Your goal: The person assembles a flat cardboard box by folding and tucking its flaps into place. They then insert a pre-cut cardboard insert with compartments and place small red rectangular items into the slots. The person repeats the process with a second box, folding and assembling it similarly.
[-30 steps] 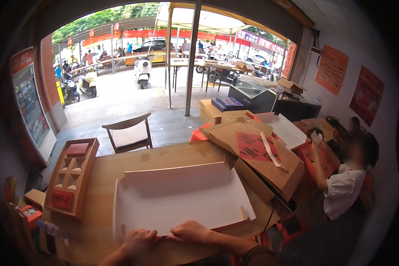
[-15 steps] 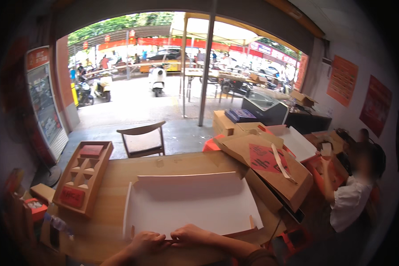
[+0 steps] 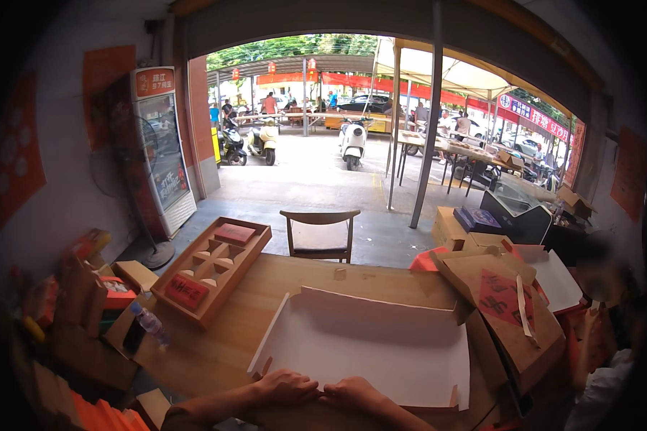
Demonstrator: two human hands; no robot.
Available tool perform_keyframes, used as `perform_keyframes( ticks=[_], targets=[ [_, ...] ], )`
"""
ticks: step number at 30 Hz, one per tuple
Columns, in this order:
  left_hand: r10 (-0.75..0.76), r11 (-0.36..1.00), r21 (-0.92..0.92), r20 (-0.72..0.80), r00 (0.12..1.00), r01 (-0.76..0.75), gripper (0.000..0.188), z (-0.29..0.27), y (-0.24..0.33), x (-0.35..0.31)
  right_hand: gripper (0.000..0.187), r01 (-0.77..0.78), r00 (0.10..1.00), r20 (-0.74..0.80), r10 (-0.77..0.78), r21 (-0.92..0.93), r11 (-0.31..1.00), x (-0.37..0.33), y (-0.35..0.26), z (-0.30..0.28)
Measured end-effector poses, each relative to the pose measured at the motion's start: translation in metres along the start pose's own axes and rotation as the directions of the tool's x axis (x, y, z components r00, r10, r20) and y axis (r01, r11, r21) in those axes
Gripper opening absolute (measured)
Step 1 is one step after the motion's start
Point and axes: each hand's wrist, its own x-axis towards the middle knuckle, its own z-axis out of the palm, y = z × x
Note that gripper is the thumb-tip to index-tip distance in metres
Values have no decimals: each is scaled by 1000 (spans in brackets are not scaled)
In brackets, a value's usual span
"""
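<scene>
A shallow white cardboard box (image 3: 366, 345) lies open on the wooden table in front of me, with its inside facing up. Side by side at its near edge are my left hand (image 3: 289, 388) and my right hand (image 3: 354, 395), their thumbs almost meeting. The fingers of both curl over the near wall and grip it. That wall is mostly hidden behind the hands. Small brown tabs stick up at the two near corners of the box.
Left of it stands a brown gift box (image 3: 212, 269) with dividers and red packets, beside a plastic bottle (image 3: 149, 323). Large brown cartons (image 3: 510, 302) are stacked at right, near another person's arm (image 3: 589, 345). A chair (image 3: 320, 233) stands beyond the table.
The view has turned to the left, so everything sits farther right in it and more of the left side shows. Both hands stay at the near edge of the white box.
</scene>
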Motion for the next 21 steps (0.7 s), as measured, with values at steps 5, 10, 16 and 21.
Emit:
perform_keyframes(
  ticks=[5,10,16,21],
  targets=[
    [-40,998,-41,81,996,43,28,1,-2,6,32,-10,999,-42,13,62,998,-8,-3,-6],
    [-45,994,-93,66,997,51,32,-9,0,10,32,29,993,-121,-14,119,992,-6,6,8],
    [-18,999,45,19,1000,17,26,-49,-12,87,34,7,997,-79,2,122,993,-10,4,-1],
    [85,984,175,-329,940,-27,19,-29,-74,200,37,12,998,-60,-5,114,993,-13,3,-8]
  ],
)
